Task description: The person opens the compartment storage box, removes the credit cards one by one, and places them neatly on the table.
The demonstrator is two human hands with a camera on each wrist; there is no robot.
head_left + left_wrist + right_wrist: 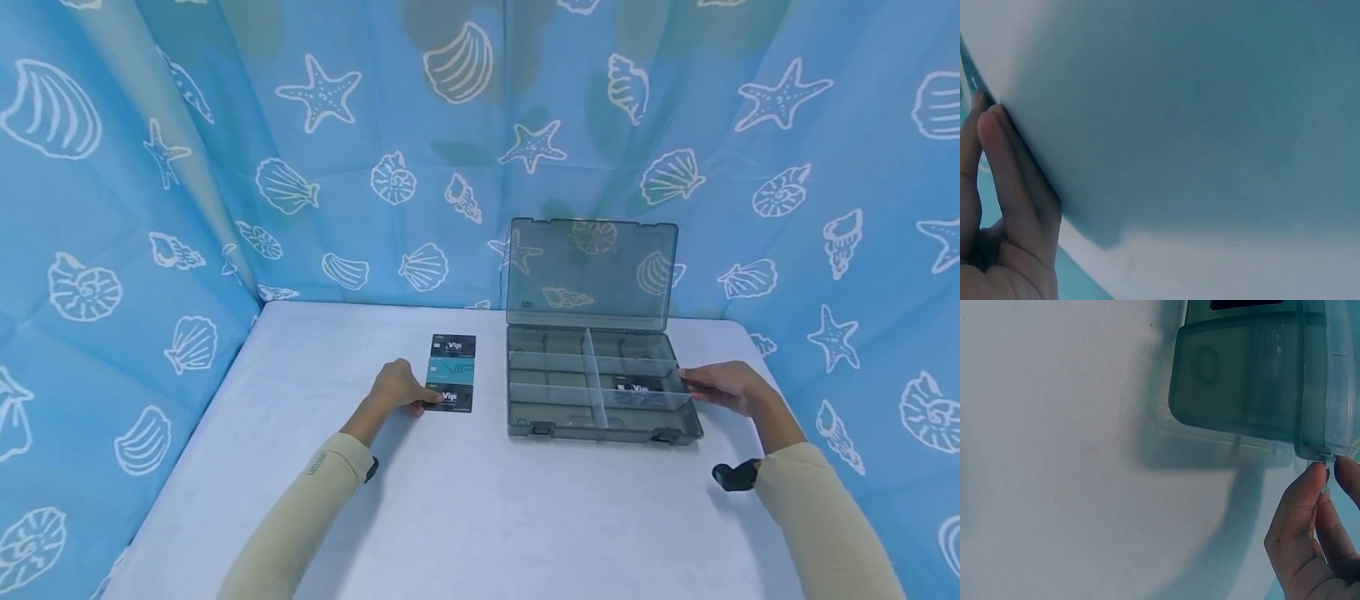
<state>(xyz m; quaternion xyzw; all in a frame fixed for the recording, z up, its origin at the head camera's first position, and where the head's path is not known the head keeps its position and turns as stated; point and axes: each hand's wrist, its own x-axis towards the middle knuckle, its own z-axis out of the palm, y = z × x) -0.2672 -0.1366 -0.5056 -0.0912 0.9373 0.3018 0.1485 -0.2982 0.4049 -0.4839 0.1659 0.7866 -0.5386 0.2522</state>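
Note:
Three cards lie in a column on the white table: a black Vip card [453, 345] at the back, a teal VIP card [450, 371] in the middle and another black Vip card [459, 402] nearest me. My left hand [394, 387] pinches the nearest one at its left edge, thumb on top. To the right stands a grey see-through divided plastic box [558, 412], lid raised. One more black Vip card [637, 385] lies in its right-hand middle compartment. With thumb and fingertips, my right hand [725, 385] grips the box's right rim; the right wrist view shows this hand [1307, 534] close.
The raised lid [588, 275] stands up at the back of the box, in front of a blue shell-patterned curtain [420, 208]. White cloth [480, 508] covers the table. Thin clear dividers [595, 367] split the box into several compartments.

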